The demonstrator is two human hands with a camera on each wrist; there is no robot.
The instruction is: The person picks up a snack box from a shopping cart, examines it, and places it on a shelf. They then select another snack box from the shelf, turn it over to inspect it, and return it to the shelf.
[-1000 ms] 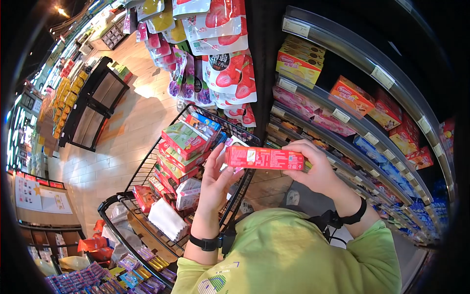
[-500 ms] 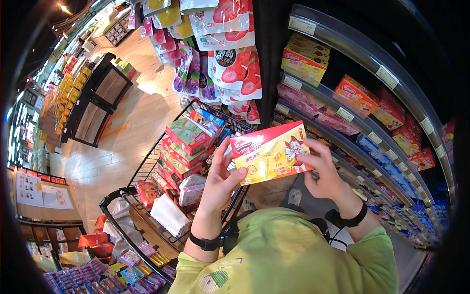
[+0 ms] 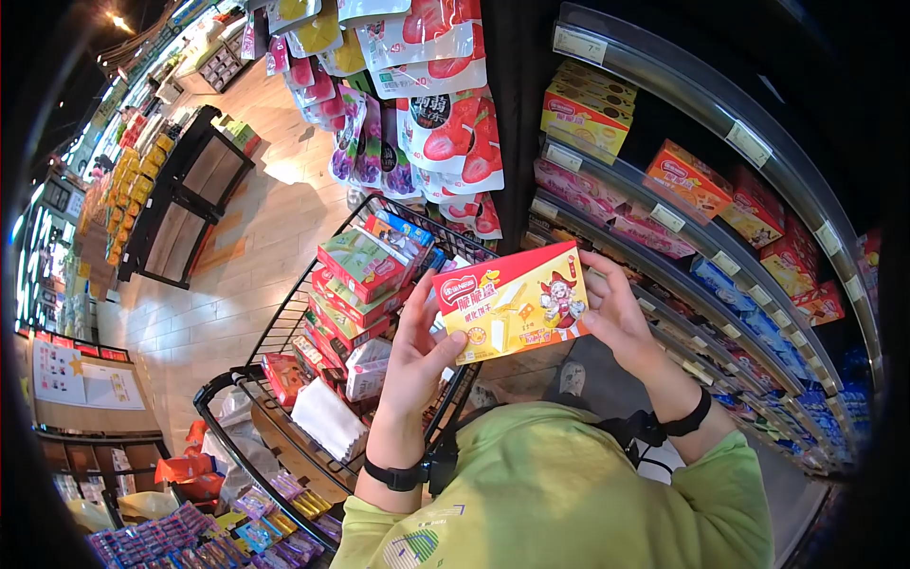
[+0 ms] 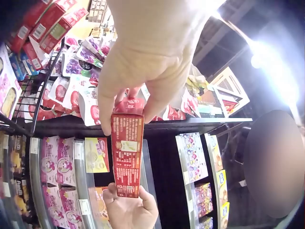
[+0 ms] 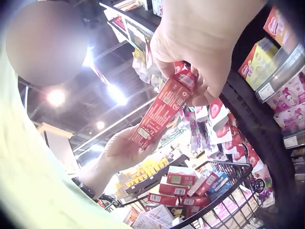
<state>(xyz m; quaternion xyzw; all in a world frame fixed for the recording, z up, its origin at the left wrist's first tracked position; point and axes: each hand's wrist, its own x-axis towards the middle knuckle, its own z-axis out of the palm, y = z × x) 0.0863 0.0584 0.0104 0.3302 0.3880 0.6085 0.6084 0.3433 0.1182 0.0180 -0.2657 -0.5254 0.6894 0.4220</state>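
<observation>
A red and yellow wafer biscuit box (image 3: 512, 302) is held up between both hands, its printed front facing up in the head view. My left hand (image 3: 414, 332) grips the left end, thumb on the front face. My right hand (image 3: 621, 318) grips the right end, its thumb at the lower corner and fingers behind. In the left wrist view the box's narrow red side (image 4: 127, 152), covered in small print, shows between the hands. The right wrist view shows that same red side (image 5: 159, 112) tilted.
A black wire shopping cart (image 3: 275, 327) stands to the left, loaded with stacked boxes (image 3: 355, 294) and a white packet (image 3: 327, 419). Shelves with price tags (image 3: 668, 218) and snack boxes rise on the right. Jelly pouches (image 3: 445, 133) hang ahead. Purple-wrapped snacks (image 3: 156, 536) lie at lower left.
The box has turned from its narrow printed side to its yellow front. My right hand has shifted its hold at the right end, while the left stays on the left end.
</observation>
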